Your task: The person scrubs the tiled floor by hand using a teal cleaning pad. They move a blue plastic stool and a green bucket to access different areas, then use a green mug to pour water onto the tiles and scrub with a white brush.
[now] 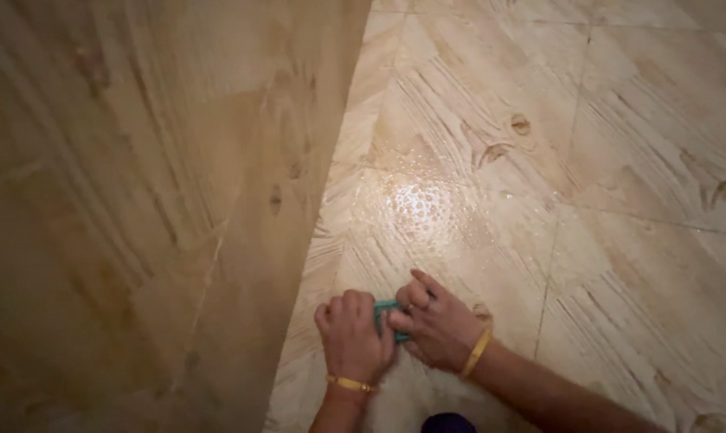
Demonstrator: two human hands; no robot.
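A small teal object (pixel 384 314), perhaps a sponge or cloth, lies pressed to the wood-patterned tiled floor (pixel 491 160). My left hand (pixel 351 341) is closed over its left side, knuckles up, with a gold bangle on the wrist. My right hand (pixel 439 325) grips its right side with the fingers curled, wearing a ring and a gold bangle. Most of the teal object is hidden between the two hands.
A tall wood-grain panel or wall (pixel 154 208) fills the left half of the view, meeting the floor just left of my hands. A wet, shiny patch (pixel 419 208) glistens on the tiles ahead of the hands. Tile joints run across the floor to the right.
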